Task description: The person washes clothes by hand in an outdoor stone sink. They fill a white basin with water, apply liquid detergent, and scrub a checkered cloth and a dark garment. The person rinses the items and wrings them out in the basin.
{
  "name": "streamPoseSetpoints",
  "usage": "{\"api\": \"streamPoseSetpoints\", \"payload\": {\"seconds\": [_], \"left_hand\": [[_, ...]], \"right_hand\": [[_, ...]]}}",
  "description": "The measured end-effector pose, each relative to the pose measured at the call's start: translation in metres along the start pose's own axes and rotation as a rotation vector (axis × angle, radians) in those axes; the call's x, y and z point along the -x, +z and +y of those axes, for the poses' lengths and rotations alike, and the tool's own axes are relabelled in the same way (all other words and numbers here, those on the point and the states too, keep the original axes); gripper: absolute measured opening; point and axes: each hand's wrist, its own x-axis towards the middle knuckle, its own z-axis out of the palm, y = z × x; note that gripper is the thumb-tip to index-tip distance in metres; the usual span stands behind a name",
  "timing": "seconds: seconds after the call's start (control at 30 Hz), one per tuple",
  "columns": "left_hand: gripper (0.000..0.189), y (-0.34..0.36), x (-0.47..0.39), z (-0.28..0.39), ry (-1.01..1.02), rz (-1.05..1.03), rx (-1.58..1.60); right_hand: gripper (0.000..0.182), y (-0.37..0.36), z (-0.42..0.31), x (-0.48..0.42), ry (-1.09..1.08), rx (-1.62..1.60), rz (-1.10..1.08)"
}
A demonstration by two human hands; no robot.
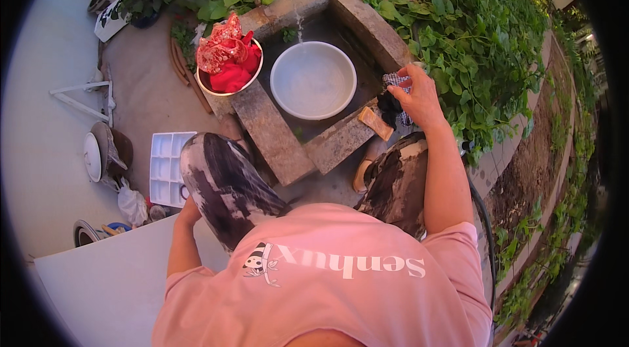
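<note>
My right hand (417, 94) is at the right stone rim of the basin, thumb and fingers around a bunched checked cloth (393, 80); whether it grips the cloth is unclear. Black fabric (388, 106) lies against that cloth, and beside it an orange-brown bar (376, 123), perhaps soap, rests on the rim. My left hand (191, 210) hangs beside my left knee, its fingers mostly hidden. In front of me a white round basin (313, 113) stands inside the stone trough, with water falling into it from above. A bowl (260, 69) heaped with red cloth (230, 76) sits on the left rim.
Low stone blocks (272, 133) edge the trough between my knees. At left are a white compartment tray (167, 167), a lidded pot (93, 156) and a white board (108, 278). Leafy plants (471, 42) crowd the back and right, and a dark hose (484, 219) runs along my right side.
</note>
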Motion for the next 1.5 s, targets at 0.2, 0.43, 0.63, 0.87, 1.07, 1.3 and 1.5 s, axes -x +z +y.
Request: {"api": "streamPoseSetpoints", "payload": {"seconds": [0.2, 0.43, 0.63, 0.87, 1.07, 1.3, 1.5], "left_hand": [[0.056, -0.012, -0.029, -0.074, 0.068, -0.111, -0.087], [0.051, -0.02, -0.038, -0.124, 0.067, -0.123, -0.178], [0.064, -0.042, -0.039, -0.148, 0.051, -0.122, -0.149], [0.061, -0.044, -0.08, -0.096, 0.036, -0.112, -0.305], [0.058, -0.115, -0.121, -0.073, 0.023, 0.139, -0.458], [0.047, -0.136, -0.137, 0.143, 0.444, 0.379, -0.5], [0.045, 0.034, -0.114, 0.337, 0.902, 0.011, -0.654]], "right_hand": [[0.038, 0.0, -0.001, -0.002, -0.011, -0.022, 0.017], [0.037, 0.0, -0.013, 0.0, -0.002, -0.004, 0.009], [0.036, 0.009, -0.014, -0.003, -0.046, -0.057, 0.033], [0.04, 0.004, 0.013, -0.003, -0.082, 0.02, 0.101], [0.043, -0.003, 0.008, 0.0, 0.054, 0.054, 0.038], [0.043, 0.003, 0.006, -0.003, 0.099, 0.034, 0.067], [0.041, -0.005, 0.011, 0.002, 0.148, 0.031, 0.102]]}}
